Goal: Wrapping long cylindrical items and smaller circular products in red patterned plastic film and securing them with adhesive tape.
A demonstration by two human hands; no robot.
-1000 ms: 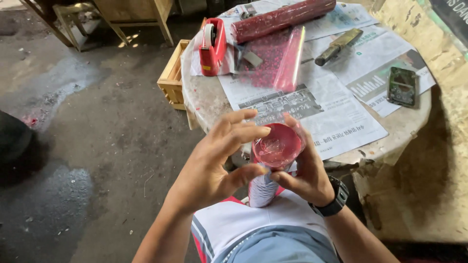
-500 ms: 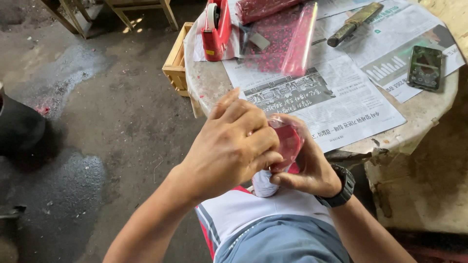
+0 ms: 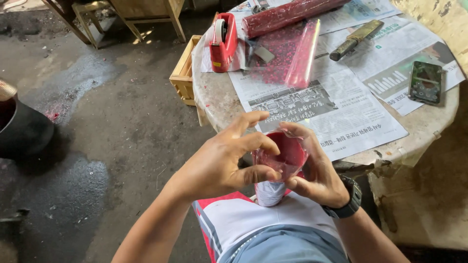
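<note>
Head view, grip: left hand and right hand both close on a can capped with a red film; left thumb and fingers curl round the left side and rim, right fingers press the film at the far rim and right side
Head view, where: the can stands upright on the person's lap, just in front of the table edge, not touching it
Head view, risk of tearing: the film looks thin and stretched over the mouth; a fingertip pushing too hard at the rim could likely split it
Head view, risk of slipping: the film seems held only by finger pressure, so easing either hand may let it spring loose or wrinkle
Head view, risk of tipping: the can rests on soft cloth with no firm base; a sideways pull could tilt it off the lap toward the floor
Head view, look of the can: silvery body, small, mostly hidden by the hands; contents cannot be told
Head view, look of the film: translucent red, dished slightly inward, creased where it folds down the sides
Head view, nearby: tape dispenser, spare sheet and roll lie well apart on newspaper
</note>
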